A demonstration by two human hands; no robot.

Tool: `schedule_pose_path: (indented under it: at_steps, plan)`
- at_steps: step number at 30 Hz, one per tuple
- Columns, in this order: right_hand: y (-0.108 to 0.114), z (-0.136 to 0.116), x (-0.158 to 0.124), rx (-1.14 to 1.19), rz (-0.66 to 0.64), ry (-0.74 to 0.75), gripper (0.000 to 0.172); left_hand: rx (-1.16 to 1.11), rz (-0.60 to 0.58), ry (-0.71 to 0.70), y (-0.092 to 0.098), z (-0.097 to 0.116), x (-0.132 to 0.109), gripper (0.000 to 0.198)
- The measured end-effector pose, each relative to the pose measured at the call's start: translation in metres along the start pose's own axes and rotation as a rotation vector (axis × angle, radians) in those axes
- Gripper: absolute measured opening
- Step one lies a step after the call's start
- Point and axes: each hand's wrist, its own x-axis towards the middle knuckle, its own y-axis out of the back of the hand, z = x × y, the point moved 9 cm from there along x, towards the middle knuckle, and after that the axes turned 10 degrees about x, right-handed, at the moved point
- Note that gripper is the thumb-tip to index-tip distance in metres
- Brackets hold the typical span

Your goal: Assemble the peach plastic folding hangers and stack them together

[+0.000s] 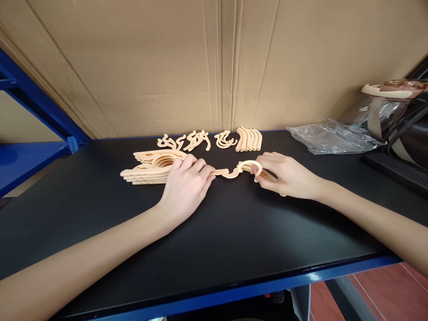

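Note:
Just left of the middle of the black table, my left hand is closed, palm down, beside a stack of beige plastic hanger-like pieces. A flat beige strip sticks out from under its fingertips. My right hand pinches a curved beige hook between thumb and fingers. Further beige parts show under that hand, partly hidden by it. A small curved end lies between the hands, close to the strip; whether they are joined I cannot tell.
Along the back edge lie small beige hooks, more curved hooks and a row of bent tubes. A crumpled clear plastic bag is at the back right, near a dark bag-like object. Cardboard stands behind.

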Motion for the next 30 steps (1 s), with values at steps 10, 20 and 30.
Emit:
schedule_pose_path:
  at_steps: [10,20,30]
  plan:
    - [0.005,0.005,-0.002,0.011,0.036,-0.066,0.01,-0.165,0.055,-0.101,0.009,0.01,0.0,0.022]
    - [0.009,0.01,-0.007,0.245,0.054,-0.182,0.008,-0.359,-0.014,-0.21,0.007,0.019,-0.002,0.027]
    - [-0.005,0.01,-0.008,0.88,0.035,-0.26,0.015,-0.61,-0.052,-0.494,0.047,0.075,-0.032,0.047]
